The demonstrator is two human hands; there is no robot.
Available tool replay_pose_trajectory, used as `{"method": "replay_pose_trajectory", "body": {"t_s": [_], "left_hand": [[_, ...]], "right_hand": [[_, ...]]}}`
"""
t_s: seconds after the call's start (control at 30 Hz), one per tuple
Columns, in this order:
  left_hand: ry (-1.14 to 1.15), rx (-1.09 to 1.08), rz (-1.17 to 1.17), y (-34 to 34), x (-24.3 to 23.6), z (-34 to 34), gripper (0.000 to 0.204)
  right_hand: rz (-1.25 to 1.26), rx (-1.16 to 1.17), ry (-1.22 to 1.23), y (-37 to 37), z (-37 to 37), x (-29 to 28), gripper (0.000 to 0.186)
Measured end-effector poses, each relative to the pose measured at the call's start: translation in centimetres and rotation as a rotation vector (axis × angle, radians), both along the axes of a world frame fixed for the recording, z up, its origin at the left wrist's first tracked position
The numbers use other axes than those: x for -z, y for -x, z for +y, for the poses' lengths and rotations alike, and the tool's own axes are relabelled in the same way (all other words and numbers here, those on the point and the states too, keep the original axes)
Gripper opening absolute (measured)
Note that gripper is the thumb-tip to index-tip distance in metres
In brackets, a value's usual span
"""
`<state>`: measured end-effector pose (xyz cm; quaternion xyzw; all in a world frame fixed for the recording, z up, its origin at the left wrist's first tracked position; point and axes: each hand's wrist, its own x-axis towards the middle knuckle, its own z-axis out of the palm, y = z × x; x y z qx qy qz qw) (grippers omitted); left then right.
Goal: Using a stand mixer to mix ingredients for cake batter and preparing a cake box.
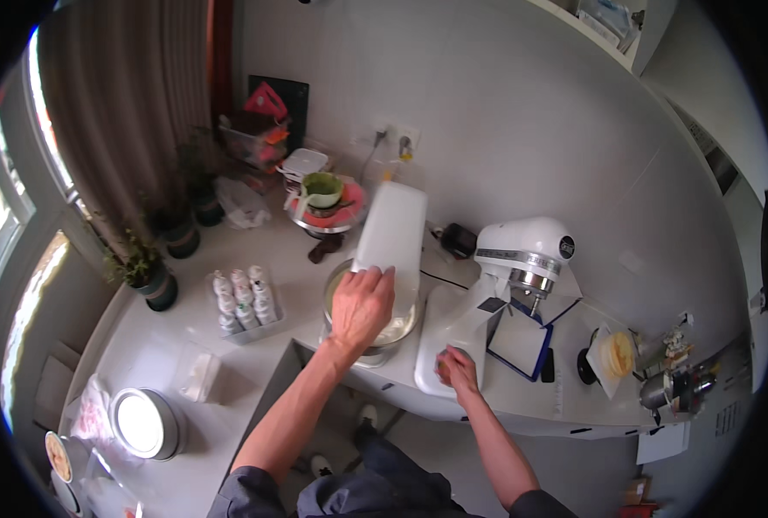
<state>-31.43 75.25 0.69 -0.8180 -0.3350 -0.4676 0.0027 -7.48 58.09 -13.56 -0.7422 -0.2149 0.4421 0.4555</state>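
My left hand [362,304] has its fingers curled over the near end of a long white block-like thing with rounded corners [392,226]. That thing slants over a steel bowl [330,298] with something pale inside. Its exact kind does not show. My right hand [459,369] is closed low over the front of the white base [431,358] of a stand mixer. Whatever its fingers pinch, if anything, is too small to make out. The mixer's head [522,242] is tipped up, with its bare shaft showing and no bowl under it.
A clear tray of white piping bags [247,302], a clear box [200,373] and a round tin [145,423] stand on the left counter. Potted plants [151,281] line the window side. A green bowl [322,188] tops a stack behind. A blue-rimmed frame [522,345] lies right of the mixer.
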Motion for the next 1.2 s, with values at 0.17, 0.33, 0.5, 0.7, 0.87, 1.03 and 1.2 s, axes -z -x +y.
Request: {"method": "replay_pose_trajectory", "body": {"t_s": [0.17,0.33,0.5,0.7,0.87,1.03,1.2], "left_hand": [[-0.017,-0.033,0.014,-3.9,-0.1,4.1,0.022],[0.014,0.024,-0.136,-6.1,0.3,4.5,0.024],[0.023,-0.059,-0.103,-6.3,0.9,4.8,0.029],[0.090,-0.110,-0.001,-6.4,0.1,4.4,0.031],[0.109,-0.113,0.028,-6.5,0.2,4.4,0.031],[0.115,-0.091,0.043,-6.6,0.1,4.5,0.030],[0.110,-0.086,0.072,-6.8,0.0,4.5,0.031]], "right_hand": [[0.096,-0.081,-0.125,-4.3,12.7,-0.3,0.061],[0.191,-0.200,-0.234,-8.3,23.4,5.5,0.067],[0.259,-0.259,-0.137,-6.1,28.2,6.9,0.065],[0.244,-0.208,-0.145,-4.8,27.5,6.6,0.060],[0.249,-0.199,-0.092,-4.2,27.6,6.6,0.057],[0.160,-0.121,-0.208,-4.4,28.2,8.8,0.052],[-0.021,-0.163,-0.237,-5.1,29.5,9.9,0.054]]}}
